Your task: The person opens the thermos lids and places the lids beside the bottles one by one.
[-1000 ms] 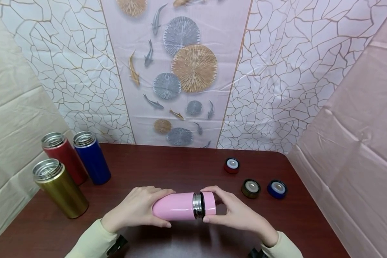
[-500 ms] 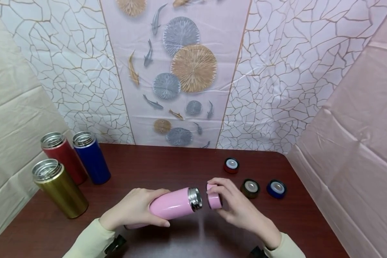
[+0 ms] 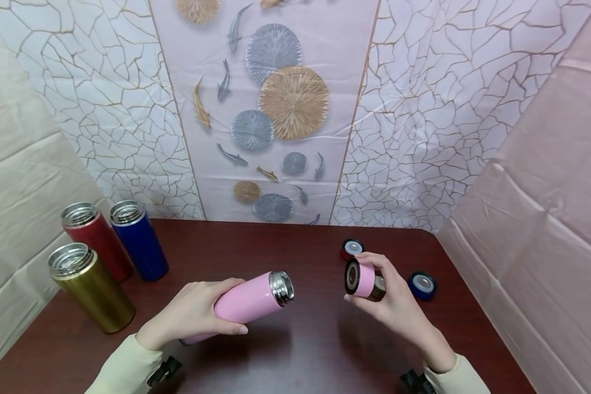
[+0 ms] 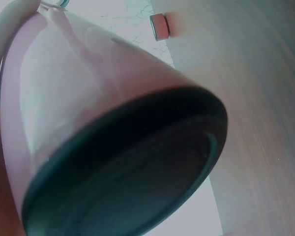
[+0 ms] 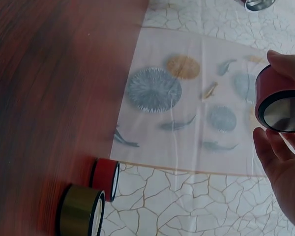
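In the head view my left hand (image 3: pixel 197 312) grips a pink thermos bottle (image 3: pixel 248 301), tilted with its bare steel mouth up and to the right. Its black base (image 4: pixel 132 167) fills much of the left wrist view. To the right, my right hand (image 3: pixel 399 298) pinches the pink lid (image 3: pixel 364 279) between thumb and fingers, its dark-ringed underside facing left. Lid and bottle are well apart. Behind the lid, the olive lid (image 3: pixel 379 287) is partly hidden; the red lid (image 3: pixel 352 249) and the blue lid (image 3: pixel 422 285) lie on the table on either side.
Three lidless bottles stand at the left of the dark red-brown table (image 3: pixel 256 246): a red bottle (image 3: pixel 98 241), a blue bottle (image 3: pixel 140 241) and a gold bottle (image 3: pixel 92 290). Patterned cloth (image 3: pixel 399 137) hangs along the table's far edge, with plain cloth at both sides.
The pink lid came off the bottle's mouth. My right hand has carried it right and away, turning its underside left. My left hand shifted slightly left, with the bottle's mouth tipped higher.
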`<action>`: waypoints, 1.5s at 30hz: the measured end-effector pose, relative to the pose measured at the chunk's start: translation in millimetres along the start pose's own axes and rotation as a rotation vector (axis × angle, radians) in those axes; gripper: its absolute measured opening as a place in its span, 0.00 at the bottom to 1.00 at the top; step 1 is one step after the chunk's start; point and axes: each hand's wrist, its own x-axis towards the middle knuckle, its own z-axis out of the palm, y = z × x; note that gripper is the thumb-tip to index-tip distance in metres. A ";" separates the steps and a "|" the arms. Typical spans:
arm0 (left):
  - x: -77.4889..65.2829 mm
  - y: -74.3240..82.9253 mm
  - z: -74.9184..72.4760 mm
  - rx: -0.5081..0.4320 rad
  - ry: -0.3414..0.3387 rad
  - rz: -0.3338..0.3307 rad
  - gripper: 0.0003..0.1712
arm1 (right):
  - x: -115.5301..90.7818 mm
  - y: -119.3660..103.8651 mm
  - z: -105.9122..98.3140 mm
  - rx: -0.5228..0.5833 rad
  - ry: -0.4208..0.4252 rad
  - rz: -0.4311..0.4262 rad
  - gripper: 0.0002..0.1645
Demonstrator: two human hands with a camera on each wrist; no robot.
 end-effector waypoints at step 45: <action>0.8 2.6 1.8 0.038 0.045 0.013 0.45 | -21.2 62.2 29.9 -0.137 -0.311 0.403 0.48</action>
